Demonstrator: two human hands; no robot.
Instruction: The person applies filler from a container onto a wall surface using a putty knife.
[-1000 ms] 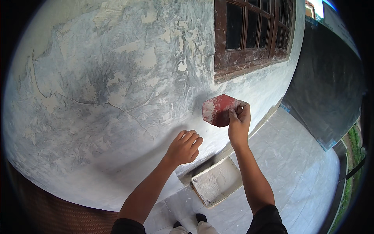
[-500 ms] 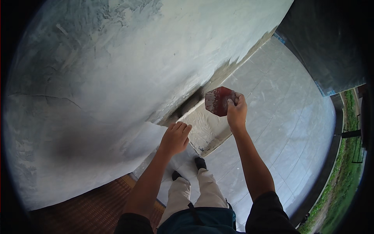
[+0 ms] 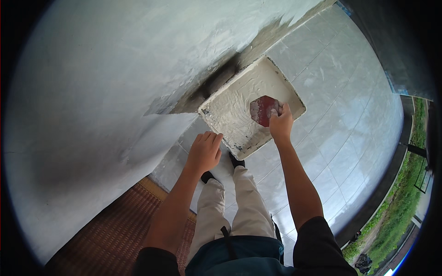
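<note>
My right hand grips a red octagonal scraper, streaked with pale residue, over a shallow rectangular tray spread with cream-white paste; whether the scraper touches the paste I cannot tell. My left hand hangs just outside the tray's near-left side with its fingers loosely bent and nothing visible in it. The tray rests on the tiled floor along the foot of the plastered wall, in front of my feet.
Pale tiles extend to the right toward a dark edge and a grassy strip. A dark board stands at the upper right. A brown woven mat lies at lower left, beside my legs.
The view has swung down from the window and wall to the floor. My right hand, still holding the scraper, is now over the tray; my left hand has lowered toward the tray's side.
</note>
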